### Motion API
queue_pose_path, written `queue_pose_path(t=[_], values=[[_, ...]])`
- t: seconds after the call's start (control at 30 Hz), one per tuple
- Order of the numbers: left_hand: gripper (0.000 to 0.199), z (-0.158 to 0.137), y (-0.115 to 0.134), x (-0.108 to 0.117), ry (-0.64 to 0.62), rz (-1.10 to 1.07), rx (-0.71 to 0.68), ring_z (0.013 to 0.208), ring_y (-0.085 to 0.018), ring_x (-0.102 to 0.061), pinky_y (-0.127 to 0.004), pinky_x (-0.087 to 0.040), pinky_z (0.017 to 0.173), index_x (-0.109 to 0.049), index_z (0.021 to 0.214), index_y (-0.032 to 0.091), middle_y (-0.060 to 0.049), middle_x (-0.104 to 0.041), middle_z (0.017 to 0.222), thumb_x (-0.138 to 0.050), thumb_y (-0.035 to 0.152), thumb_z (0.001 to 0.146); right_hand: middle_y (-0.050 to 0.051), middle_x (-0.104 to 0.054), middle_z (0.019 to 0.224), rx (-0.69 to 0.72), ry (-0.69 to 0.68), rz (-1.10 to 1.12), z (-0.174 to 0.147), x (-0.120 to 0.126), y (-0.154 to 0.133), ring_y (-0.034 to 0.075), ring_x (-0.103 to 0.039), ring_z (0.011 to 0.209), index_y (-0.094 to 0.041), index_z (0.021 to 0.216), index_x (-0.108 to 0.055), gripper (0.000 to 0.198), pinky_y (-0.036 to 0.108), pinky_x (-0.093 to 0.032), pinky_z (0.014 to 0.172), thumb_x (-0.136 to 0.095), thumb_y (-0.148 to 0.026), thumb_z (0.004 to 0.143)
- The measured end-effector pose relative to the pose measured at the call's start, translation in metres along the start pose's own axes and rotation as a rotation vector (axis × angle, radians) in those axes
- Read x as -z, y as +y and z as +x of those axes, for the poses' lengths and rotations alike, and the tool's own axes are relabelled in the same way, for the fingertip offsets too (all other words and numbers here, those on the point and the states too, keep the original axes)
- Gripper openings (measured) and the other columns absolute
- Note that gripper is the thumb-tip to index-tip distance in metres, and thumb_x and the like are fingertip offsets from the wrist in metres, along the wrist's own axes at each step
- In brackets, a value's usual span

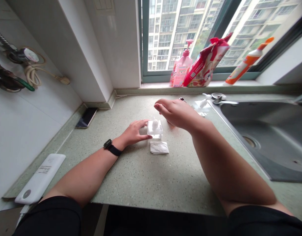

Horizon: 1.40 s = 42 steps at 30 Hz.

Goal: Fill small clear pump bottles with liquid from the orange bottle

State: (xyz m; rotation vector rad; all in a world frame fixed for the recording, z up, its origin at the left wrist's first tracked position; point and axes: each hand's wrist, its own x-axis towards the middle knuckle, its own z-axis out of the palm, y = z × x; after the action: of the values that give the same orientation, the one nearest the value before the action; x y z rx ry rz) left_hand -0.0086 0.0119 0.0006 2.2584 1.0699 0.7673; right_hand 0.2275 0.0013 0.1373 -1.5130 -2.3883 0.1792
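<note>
My left hand (134,133) grips a small clear square container (155,133) from its left side, thumb near the front and fingers behind. Something whitish shows in the top of the container, too blurred to name. My right hand (174,110) hovers just beyond and to the right of it, wrist bent and fingers curled inward. Most of those fingers are hidden, so whatever they may hold cannot be made out. A small dark round thing (182,99) shows at the far edge of this hand. In front of the container lies a folded white tissue (159,147).
A sink (276,137) with a faucet (224,101) is at right; a white pump top (205,100) is beside it. A phone (87,117) and a white power bank (40,178) lie left. A pink pump bottle (181,67), red bag (207,62) and orange-white bottle (246,64) line the sill.
</note>
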Motion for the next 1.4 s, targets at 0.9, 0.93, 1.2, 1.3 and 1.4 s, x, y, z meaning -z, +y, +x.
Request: queue_pose_path(t=[0.9,0.93,1.2,1.3,1.4], values=[[0.076,0.000,0.004,0.001,-0.006,0.008,0.016,0.124,-0.035,-0.071,-0.053,-0.055,0.111,-0.062,0.147,0.024,-0.014,-0.073,0.140,-0.085,0.063,0.086,0.013,-0.081,0.109,0.183,-0.245,-0.026,0.008,-0.017,-0.002,0.027,-0.073,0.100,-0.018,0.117,-0.074,0.043,0.035,-0.042,0.080,-0.037,-0.041,0.115],[0.076,0.000,0.004,0.001,-0.004,0.010,0.017,0.124,-0.035,-0.071,-0.053,-0.055,0.111,-0.062,0.147,0.024,-0.013,-0.072,0.140,-0.085,0.063,0.086,0.013,-0.081,0.107,0.152,-0.249,-0.055,0.008,-0.016,-0.002,0.027,-0.073,0.099,-0.018,0.116,-0.074,0.044,0.035,-0.041,0.079,-0.037,-0.041,0.115],[0.081,0.001,0.002,0.000,-0.003,0.029,0.028,0.125,-0.035,-0.071,-0.054,-0.054,0.113,-0.059,0.150,0.024,-0.014,-0.073,0.139,-0.085,0.065,0.085,0.013,-0.079,0.128,0.106,-0.153,-0.022,0.011,-0.017,0.016,0.027,-0.074,0.112,-0.019,0.129,-0.075,0.034,0.033,-0.051,0.089,-0.048,-0.024,0.109],[0.079,0.000,0.002,0.000,-0.004,0.007,0.026,0.126,-0.035,-0.071,-0.053,-0.055,0.112,-0.059,0.151,0.026,-0.014,-0.071,0.142,-0.085,0.064,0.086,0.010,-0.074,0.144,0.145,-0.174,0.020,0.010,-0.022,0.024,0.026,-0.071,0.125,-0.025,0.143,-0.071,0.053,0.033,-0.053,0.098,-0.058,-0.006,0.096],[0.077,0.000,0.002,0.000,-0.013,-0.001,0.016,0.125,-0.035,-0.071,-0.054,-0.055,0.111,-0.060,0.149,0.026,-0.014,-0.071,0.143,-0.085,0.063,0.087,0.010,-0.072,0.146,0.198,-0.256,0.015,0.009,-0.023,0.027,0.028,-0.070,0.128,-0.028,0.149,-0.068,0.063,0.035,-0.054,0.102,-0.070,-0.007,0.089]])
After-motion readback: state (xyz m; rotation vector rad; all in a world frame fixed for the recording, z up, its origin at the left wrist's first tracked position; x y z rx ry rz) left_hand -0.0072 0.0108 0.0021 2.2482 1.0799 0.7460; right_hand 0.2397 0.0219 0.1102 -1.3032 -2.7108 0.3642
